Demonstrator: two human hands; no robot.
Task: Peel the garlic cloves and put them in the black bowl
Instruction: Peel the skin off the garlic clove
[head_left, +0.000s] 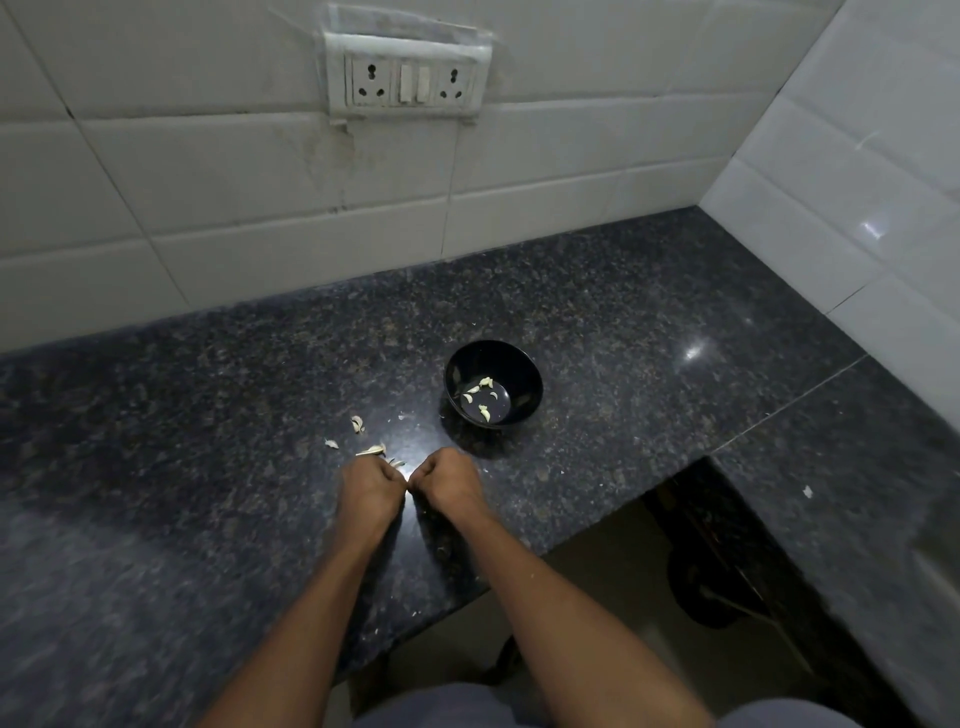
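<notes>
A black bowl (525, 370) stands on the dark granite counter (208, 415), just beyond my hands and slightly to the right. Several peeled garlic cloves (484, 413) lie in its bottom. My left hand (370, 486) and my right hand (448, 480) sit knuckle to knuckle above the counter, fingers curled downward and meeting at the tips. Between the fingertips a small pale bit of a garlic clove (397, 463) shows; the rest is hidden by the hands. A pale garlic sliver (372, 450) lies right at my left fingertips.
Loose garlic skins (357, 423) are scattered on the counter left of the bowl. White tiled walls close the back and right, with a socket panel (408, 78) high on the back wall. The counter edge drops off near my right forearm, with a dark gap (717, 571) below.
</notes>
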